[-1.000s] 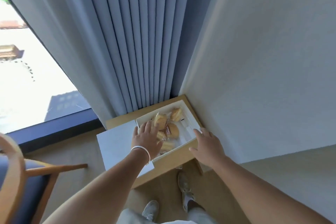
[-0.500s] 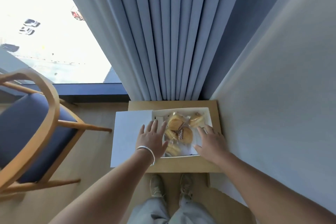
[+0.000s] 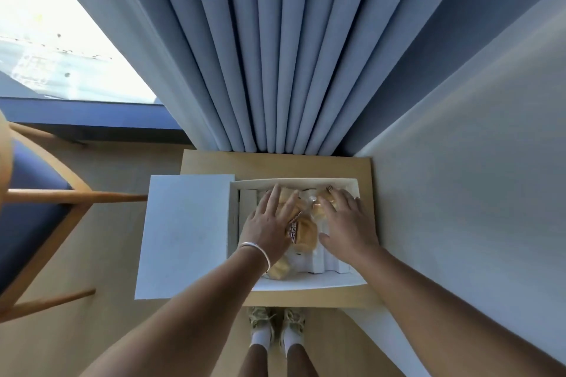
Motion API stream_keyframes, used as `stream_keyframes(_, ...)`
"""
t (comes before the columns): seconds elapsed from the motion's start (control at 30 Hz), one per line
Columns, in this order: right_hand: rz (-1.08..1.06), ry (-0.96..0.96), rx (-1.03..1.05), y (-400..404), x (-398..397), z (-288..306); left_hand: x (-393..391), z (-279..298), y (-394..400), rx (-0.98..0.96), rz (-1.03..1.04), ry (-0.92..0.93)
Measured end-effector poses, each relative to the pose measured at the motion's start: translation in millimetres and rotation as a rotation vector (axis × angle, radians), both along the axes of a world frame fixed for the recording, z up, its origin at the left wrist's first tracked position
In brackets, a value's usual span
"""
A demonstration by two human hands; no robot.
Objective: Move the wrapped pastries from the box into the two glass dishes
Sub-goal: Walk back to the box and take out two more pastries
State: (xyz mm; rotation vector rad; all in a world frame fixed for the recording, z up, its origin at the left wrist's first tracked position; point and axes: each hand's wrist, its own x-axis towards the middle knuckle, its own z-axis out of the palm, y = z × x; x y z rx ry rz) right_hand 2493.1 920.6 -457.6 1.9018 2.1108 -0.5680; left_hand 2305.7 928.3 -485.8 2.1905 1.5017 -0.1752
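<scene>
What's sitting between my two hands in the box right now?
In the head view, a wrapped pastry with a dark label lies in the box between the left hand and the right hand.

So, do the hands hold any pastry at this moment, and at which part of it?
Nothing is clearly held. The left hand and right hand lie with straight fingers on the wrapped pastries in the box; no grip shows.

Blue pleated curtain (image 3: pixel 275 55), wooden chair (image 3: pixel 39 196) with blue seat, bright window (image 3: pixel 46 40), small wooden table (image 3: pixel 275 164)
</scene>
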Motion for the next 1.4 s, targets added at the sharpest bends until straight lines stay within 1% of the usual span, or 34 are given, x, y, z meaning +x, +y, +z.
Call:
stream_keyframes(0.13, 0.068, -0.019, 0.05, 11.8, 4.5, -30.7, 12.2, -26.6, 10.9, 0.047, 0.0, -0.005)
stream_keyframes(0.23, 0.138, -0.078, 0.077, 17.0, 7.4, -46.5, 19.9, -41.1, 15.5, 0.109, 0.006, 0.011)
stream_keyframes(0.33, 0.117, -0.119, 0.076, 18.3, 7.0, -56.1, 27.4, -51.0, 13.9, 0.174, 0.008, 0.044)
stream_keyframes(0.43, 0.062, -0.137, 0.084, 17.6, 5.3, -60.3, 34.2, -48.4, 19.9, 0.187, 0.073, 0.017)
stream_keyframes(0.53, 0.023, -0.12, 0.1, 15.3, 5.3, -50.0, 32.8, -36.0, 26.0, 0.167, 0.078, -0.01)
stream_keyframes(0.6, 0.032, -0.092, 0.122, 11.0, 6.8, -37.0, 28.0, -24.5, 25.7, 0.161, 0.071, -0.03)
stream_keyframes(0.8, 0.079, -0.084, 0.131, 1.6, 3.2, 20.9, 0.1, 33.8, 16.0, 0.133, 0.146, -0.059)
stream_keyframes(0.93, 0.1, -0.041, 0.188, 1.6, -18.3, 69.2, -35.0, 73.8, 0.0, 0.116, 0.276, -0.044)
stream_keyframes(1.07, 0.193, -0.006, 0.254, 3.9, -51.7, 104.5, -80.0, 110.9, -21.6, 0.119, 0.441, -0.034)
stream_keyframes(1.23, 0.366, 0.03, 0.288, 12.9, -125.7, 128.3, -148.7, 139.2, -56.9, 0.163, 0.672, 0.031)
stream_keyframes(1.4, 0.593, 0.092, 0.304, 5.2, -207.1, 136.9, -212.3, 150.9, -118.4, 0.176, 0.914, 0.127)
